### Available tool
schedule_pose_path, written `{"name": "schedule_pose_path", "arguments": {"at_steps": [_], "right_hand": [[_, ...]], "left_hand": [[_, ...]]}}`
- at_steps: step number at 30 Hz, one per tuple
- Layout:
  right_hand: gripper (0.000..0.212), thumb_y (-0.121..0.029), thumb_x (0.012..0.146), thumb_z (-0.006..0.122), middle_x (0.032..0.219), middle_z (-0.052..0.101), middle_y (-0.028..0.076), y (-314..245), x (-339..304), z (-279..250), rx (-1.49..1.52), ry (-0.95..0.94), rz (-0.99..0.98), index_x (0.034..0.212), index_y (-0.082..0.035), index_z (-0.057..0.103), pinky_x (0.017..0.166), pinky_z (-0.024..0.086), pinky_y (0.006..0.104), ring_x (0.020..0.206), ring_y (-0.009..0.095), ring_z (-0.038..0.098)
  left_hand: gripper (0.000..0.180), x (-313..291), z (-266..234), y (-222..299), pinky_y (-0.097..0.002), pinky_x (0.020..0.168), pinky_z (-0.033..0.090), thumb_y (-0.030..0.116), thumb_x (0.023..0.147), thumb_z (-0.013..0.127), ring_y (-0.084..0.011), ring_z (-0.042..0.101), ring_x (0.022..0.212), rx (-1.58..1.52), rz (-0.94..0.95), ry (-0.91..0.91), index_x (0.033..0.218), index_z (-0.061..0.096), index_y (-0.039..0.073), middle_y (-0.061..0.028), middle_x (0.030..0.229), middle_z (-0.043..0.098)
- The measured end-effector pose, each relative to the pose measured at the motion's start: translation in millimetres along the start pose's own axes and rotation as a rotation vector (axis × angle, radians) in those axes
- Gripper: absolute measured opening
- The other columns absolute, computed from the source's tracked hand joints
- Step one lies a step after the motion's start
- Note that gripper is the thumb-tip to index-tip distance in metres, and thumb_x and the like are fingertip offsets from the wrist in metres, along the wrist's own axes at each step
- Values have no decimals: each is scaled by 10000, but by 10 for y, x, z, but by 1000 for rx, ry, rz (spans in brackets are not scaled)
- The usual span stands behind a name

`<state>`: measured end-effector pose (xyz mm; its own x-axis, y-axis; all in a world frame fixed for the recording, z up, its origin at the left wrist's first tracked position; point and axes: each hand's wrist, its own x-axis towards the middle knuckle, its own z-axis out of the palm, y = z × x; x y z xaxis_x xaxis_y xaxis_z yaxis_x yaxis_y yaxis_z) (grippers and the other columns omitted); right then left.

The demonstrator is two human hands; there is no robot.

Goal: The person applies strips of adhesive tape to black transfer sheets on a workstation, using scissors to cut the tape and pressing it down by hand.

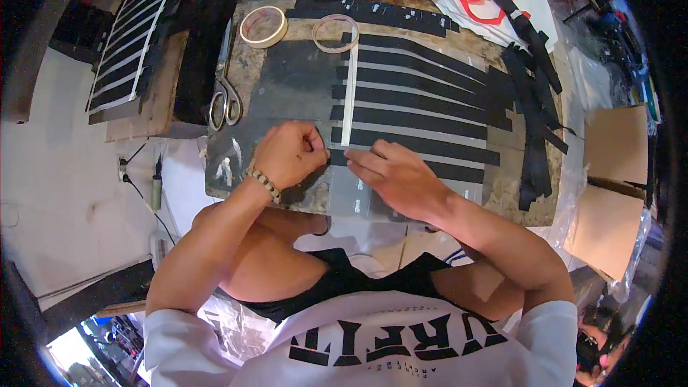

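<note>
In the head view, a person sits at a wooden table [505,183] with both hands over a gray sheet [344,190]. Black strips [416,122] lie across this sheet in rows, side by side, with gray gaps between them. A thin white tape [349,100] runs down over the strips near their left ends, from a thin ring [331,50] at the top to just above the hands.

The left hand [290,154] is by the left end of the lowest strip. Its fingers are curled in, and one cannot tell if they pinch something. A bead band [266,185] goes around that wrist. The right hand [401,179] is over the same lowest strip, with its fingertips at the strip's left end, near the foot of the tape. Its thumb is hidden, so one cannot tell if it grips. The two hands are near each other but apart.

A fat tape roll [280,32] lies left of the thin ring, and metal scissors [221,75] lie at the table's left edge. More black bands [532,136] lie in a messy pile on the right.
</note>
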<state>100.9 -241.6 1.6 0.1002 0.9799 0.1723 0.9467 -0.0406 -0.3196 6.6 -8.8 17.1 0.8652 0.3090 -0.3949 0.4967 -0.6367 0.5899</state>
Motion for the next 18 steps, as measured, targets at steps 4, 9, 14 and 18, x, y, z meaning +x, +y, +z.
{"name": "schedule_pose_path", "arguments": {"at_steps": [4,9,14,18], "right_hand": [[444,-56,783,639,1349,658,68,7,6,2,6,10,-4,1218,12,699,908,534,327,995,221,589],[419,-56,800,627,1340,661,69,15,5,19,55,18,0,1207,12,701,905,535,322,998,221,587],[411,-53,813,619,1348,658,76,9,-14,5,36,27,-3,1211,17,693,900,532,329,1006,230,586],[432,-51,807,644,1363,653,83,-22,-4,-41,34,11,-2,1231,17,683,908,529,340,1009,240,584]], "left_hand": [[195,34,-7,-50,-358,670,551,224,785,823,-216,709,705,-21,18,-27,822,727,59,-88,752,734],[227,177,-152,-155,-328,668,545,231,821,836,-146,673,692,-34,120,-50,857,722,38,-62,755,724],[337,872,-457,74,-406,758,563,320,846,820,-269,718,838,123,212,133,977,706,31,-141,886,747],[409,1575,-362,150,-491,832,578,364,861,773,-406,732,949,225,184,416,1072,670,30,-214,972,750]]}}
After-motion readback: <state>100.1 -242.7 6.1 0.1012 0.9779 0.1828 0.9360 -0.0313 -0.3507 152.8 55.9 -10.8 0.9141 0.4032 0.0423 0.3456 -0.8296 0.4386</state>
